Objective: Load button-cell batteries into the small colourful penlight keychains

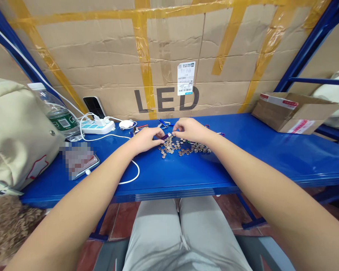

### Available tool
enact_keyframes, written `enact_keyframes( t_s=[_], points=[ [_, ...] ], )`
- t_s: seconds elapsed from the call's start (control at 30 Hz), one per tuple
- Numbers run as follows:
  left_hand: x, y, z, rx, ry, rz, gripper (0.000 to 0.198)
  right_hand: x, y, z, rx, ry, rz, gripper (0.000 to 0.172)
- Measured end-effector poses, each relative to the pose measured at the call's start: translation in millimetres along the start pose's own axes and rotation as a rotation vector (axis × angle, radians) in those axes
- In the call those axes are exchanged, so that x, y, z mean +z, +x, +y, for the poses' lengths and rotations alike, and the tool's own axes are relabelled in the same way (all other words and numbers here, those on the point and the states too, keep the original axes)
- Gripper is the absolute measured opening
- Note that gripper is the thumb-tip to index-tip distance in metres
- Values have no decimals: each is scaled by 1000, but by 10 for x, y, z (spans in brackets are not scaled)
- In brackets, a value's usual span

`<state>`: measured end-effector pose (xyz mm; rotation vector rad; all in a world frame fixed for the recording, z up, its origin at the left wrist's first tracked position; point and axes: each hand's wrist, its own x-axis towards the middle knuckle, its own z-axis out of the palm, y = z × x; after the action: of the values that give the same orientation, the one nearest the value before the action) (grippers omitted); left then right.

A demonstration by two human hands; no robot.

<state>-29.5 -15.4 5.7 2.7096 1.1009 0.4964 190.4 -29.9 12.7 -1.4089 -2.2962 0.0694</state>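
My left hand (148, 140) pinches a small purple metal tube (165, 136) with a shiny round end, held low above the blue table (158, 175). Close to that end is my right hand (188, 129), its thumb and fingertips drawn together; whatever is between them is too small to make out. Below both hands lie many small round silvery discs (169, 146) like button cells, spread loosely, with a denser heap (201, 148) partly under my right wrist. Behind my left hand are more thin metal tubes, one of them red (142, 127), and blue ones (164, 122) stand out farther back.
On the left are a beige bag (19, 131), a water bottle (62, 120), a power strip (97, 127) with white cables, a phone (94, 106) and another device (83, 162). An open cardboard box (293, 113) sits at right. A large taped carton (110, 64) stands behind.
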Motion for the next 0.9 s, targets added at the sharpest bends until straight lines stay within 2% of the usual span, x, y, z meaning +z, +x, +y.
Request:
enact_keyframes(
  t_s=[0.07,0.13,0.3,0.43,0.57,0.63,0.73,0.83,0.9],
  points=[
    [3,2,-10,10,-10,3,19,-31,-15,-22,-78,142,103,23],
    [6,2,-13,21,-16,7,18,-51,-35,-58,-134,241,136,23],
    [11,0,-15,18,-4,3,17,-43,-60,-121,-213,269,71,16],
    [6,1,-16,3,-17,3,18,-37,-51,-108,-220,260,60,16],
    [-7,-1,-3,-6,-27,33,19,-108,-57,-48,-142,265,74,29],
    [-12,-1,-1,-19,-27,34,19,-163,-66,11,-64,194,31,26],
    [-14,1,-8,-30,-14,24,20,-216,-77,116,24,2,-126,17],
    [-13,6,-16,-33,2,19,20,-204,-74,188,62,-98,-265,19],
    [-12,7,-19,-34,9,16,20,-167,-61,208,70,-125,-288,23]
  ],
)
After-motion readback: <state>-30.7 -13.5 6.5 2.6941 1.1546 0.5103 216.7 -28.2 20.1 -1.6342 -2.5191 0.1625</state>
